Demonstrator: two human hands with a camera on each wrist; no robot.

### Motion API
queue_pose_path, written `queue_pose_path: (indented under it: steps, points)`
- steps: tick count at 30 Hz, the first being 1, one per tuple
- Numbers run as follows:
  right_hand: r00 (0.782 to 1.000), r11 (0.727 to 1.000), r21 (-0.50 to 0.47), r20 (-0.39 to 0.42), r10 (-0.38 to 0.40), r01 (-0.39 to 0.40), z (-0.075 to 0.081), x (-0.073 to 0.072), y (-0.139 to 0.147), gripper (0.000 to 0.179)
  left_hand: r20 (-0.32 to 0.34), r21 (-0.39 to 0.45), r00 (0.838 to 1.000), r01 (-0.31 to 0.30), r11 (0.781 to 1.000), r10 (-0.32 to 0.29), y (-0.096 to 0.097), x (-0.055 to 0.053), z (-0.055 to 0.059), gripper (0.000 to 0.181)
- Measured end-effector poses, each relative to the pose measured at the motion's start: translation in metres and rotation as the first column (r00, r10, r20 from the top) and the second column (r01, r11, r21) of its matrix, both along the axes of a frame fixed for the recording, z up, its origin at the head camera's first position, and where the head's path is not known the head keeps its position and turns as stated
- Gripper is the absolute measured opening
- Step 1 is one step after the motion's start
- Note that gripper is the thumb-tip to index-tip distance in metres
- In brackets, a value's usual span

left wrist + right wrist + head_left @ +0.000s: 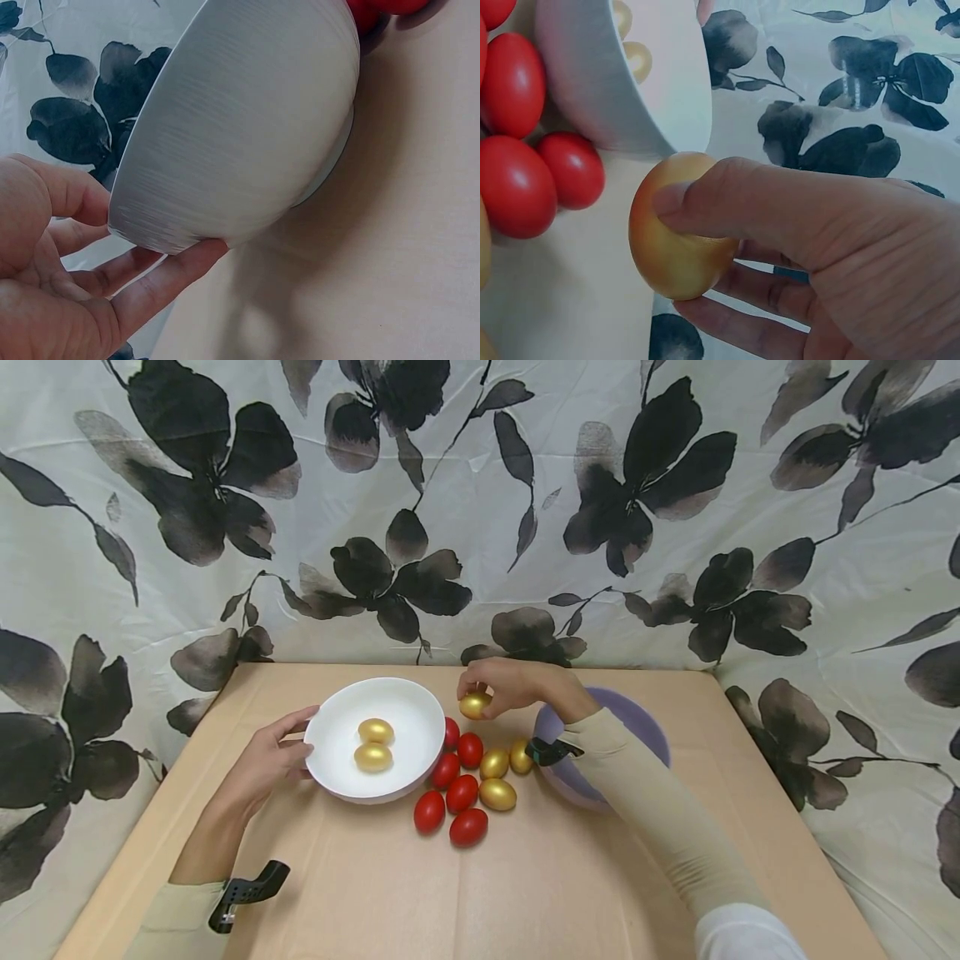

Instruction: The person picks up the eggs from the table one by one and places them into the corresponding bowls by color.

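Pinching a golden egg (664, 255) in right fingers (491, 679) — likely light, stiff, slippery, best held round its middle — and gripping, leftward of them, a white bowl (412, 722) with left fingers (161, 289).

Thin, snug beige sleeves are what I see first: the left sleeve (176, 914) looks pale, nearly yellowish, and the right sleeve (660, 818) is creased in little folds. Farther up that arm, a white sleeve (746, 935) goes over it. Each cuff carries something black: the left band (258, 885) is bent, with tiny holes, and the right band (546, 751) juts out sideways.
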State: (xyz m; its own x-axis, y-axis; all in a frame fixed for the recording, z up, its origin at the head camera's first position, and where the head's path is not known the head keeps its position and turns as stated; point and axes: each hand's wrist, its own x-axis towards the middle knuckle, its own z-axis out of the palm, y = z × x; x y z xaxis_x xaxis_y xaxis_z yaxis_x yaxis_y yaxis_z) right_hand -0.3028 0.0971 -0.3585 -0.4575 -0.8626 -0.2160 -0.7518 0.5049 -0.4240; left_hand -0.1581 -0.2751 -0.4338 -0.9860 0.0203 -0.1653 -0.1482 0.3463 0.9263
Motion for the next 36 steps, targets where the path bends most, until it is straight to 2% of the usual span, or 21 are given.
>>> queue_pose_path:
  steps: [6, 13, 24, 32, 36]
  points:
    - [1.0, 1.0, -0.012, -0.019, 0.003, -0.003, 0.008, 0.004, -0.004, 0.031, -0.006, -0.001, 1.0, 0.004, 1.0, -0.004, 0.0, 0.001, 0.001, 0.065]
    - [0.996, 0.999, -0.019, -0.08, 0.048, -0.049, 0.015, 0.007, -0.01, 0.032, -0.033, 0.005, 0.999, 0.018, 1.0, -0.018, 0.0, 0.002, 0.001, 0.064]
    - [0.994, 0.998, -0.018, -0.09, 0.054, -0.056, 0.023, 0.014, -0.021, 0.034, -0.019, 0.005, 1.0, 0.013, 1.0, -0.013, 0.001, 0.001, 0.001, 0.065]
    - [0.998, 0.997, -0.035, -0.032, 0.063, -0.064, 0.023, 0.018, -0.029, 0.036, -0.019, 0.003, 1.0, 0.009, 1.0, -0.009, 0.002, 0.001, 0.001, 0.065]
    - [0.996, 0.996, -0.031, -0.037, 0.077, -0.078, 0.022, 0.019, -0.033, 0.036, -0.018, 0.002, 1.0, 0.003, 1.0, -0.003, 0.004, 0.001, 0.002, 0.065]
